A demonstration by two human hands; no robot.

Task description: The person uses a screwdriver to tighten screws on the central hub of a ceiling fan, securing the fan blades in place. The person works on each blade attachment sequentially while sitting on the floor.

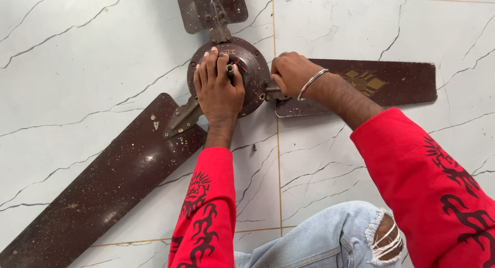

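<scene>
White marble-veined floor tiles [361, 159] carry a dusty brown ceiling fan [247, 67] with 3 blades. The person's left hand [219, 90] lies flat on the motor housing, fingers spread, pinning it. Just right of that, the right hand [290, 72] is closed around the blade bracket [273, 92]. This looks like loosening work at the bracket; it likely calls for steady downward bracing.

Red sleeves [206, 211] — black flame prints — ripped pale jeans [330, 239], steel bangle [311, 82].

Head camera looks steeply down, close over a ceiling fan [229, 74] on tiled floor [82, 51].
</scene>
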